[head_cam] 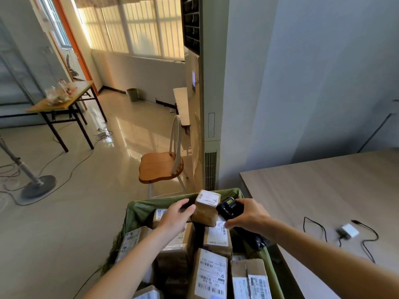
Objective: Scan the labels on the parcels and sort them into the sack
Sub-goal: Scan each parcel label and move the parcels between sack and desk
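**Parcel and scanner meet over the sack**

While the left hand [177,216] grips a small taped parcel [206,209] upright above the green sack [135,214], the right hand [248,214] curls round a black scanner [226,208] just beside its label. Labelled parcels [212,272] crowd the sack below. The table edge [259,203] borders the sack's right; open floor [86,201] lies left.

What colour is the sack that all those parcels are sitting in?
Olive green: the sack shows best in the head view, its only view, around the brown cardboard parcels.

Sack [138,210] crammed (parcels [212,270] throughout).
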`<state>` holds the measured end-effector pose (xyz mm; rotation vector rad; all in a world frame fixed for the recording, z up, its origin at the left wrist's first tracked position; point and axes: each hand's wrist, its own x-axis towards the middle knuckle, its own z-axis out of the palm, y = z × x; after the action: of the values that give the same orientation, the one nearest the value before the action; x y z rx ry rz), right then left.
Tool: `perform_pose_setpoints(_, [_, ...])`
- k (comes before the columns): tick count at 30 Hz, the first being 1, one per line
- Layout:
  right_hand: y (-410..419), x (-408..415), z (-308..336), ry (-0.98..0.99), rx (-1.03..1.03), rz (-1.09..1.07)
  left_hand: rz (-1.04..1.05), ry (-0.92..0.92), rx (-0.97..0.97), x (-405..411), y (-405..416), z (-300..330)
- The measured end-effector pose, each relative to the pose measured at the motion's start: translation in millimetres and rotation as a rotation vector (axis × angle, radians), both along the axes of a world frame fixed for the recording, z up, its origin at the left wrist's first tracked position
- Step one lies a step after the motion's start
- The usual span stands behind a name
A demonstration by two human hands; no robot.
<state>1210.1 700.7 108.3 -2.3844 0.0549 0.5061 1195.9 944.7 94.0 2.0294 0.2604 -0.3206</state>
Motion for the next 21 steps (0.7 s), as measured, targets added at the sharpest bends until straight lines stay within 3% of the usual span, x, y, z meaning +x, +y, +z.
perform_pose_setpoints(10, [-17, -110, 80, -0.18, -0.014, -0.118, -0.201, -0.291, 0.156, -72, -14, 68])
perform_pose_setpoints(21, [-83, -320, 130, -0.235, -0.078, -0.398, -0.511, -0.364, 0.136, -195, -98, 123])
